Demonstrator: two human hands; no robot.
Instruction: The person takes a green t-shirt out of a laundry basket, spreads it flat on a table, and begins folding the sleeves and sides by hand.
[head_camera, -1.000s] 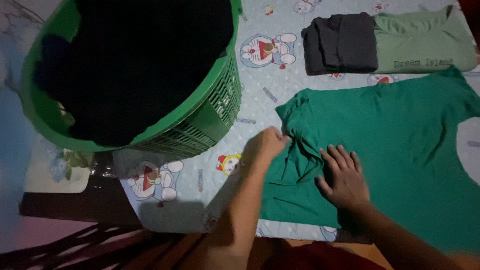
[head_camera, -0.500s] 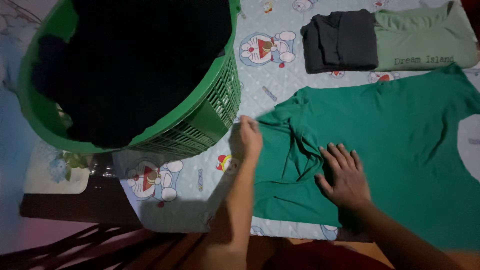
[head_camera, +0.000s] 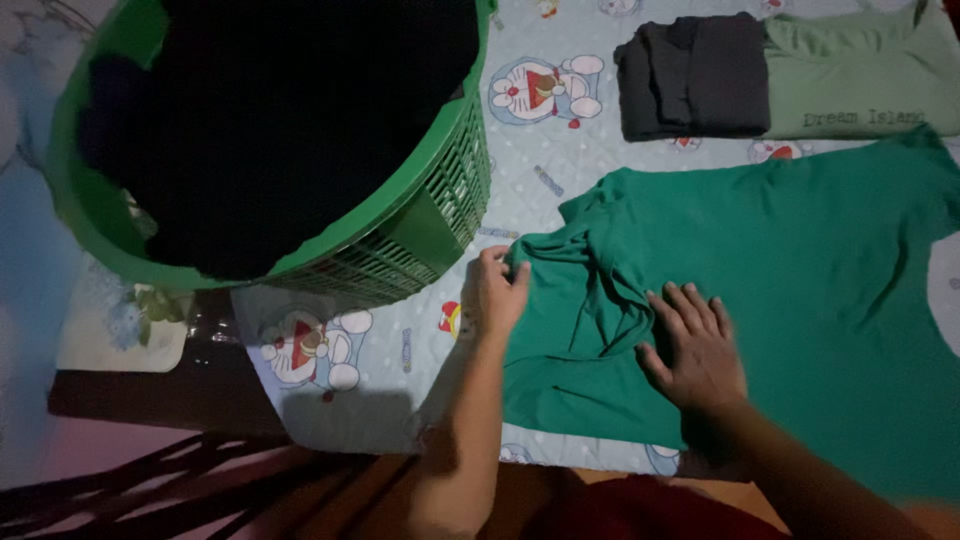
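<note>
No packages, signs or screens are seen. Only 1 piece of lettering is shown: a short line of dark print across the folded pale green shirt (head_camera: 860, 75) at the upper right, near its lower edge, just above the spread green shirt. No separate label or tag can be made out on any garment in this dim view.

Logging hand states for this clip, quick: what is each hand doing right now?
Left hand: closed, pinching the sleeve edge of the green T-shirt.
Right hand: open, fingers spread, pressed flat on the same shirt, gripping nothing.
</note>
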